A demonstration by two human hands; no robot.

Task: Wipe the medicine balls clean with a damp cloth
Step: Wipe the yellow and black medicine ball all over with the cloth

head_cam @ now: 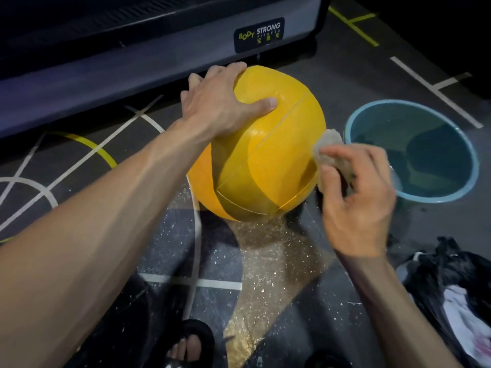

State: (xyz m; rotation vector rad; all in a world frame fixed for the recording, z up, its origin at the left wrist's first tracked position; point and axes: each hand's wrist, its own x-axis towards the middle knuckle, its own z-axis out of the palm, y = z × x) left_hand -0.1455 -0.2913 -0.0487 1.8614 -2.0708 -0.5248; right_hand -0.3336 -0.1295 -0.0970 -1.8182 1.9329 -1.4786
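A large yellow medicine ball point(268, 155) with stitched seams rests on the dark gym floor in the middle of the view. My left hand point(220, 102) lies spread over its top left, fingers over the far side and thumb pressed on the near face. My right hand point(356, 197) grips a crumpled pale cloth point(328, 147) and holds it against the ball's right side.
A light blue bucket point(470, 166) with water stands right of the ball. A treadmill base point(148, 57) marked BODY STRONG runs behind. A black and white cloth heap point(451, 290) lies bottom right. My sandalled foot point(191, 343) is at the bottom.
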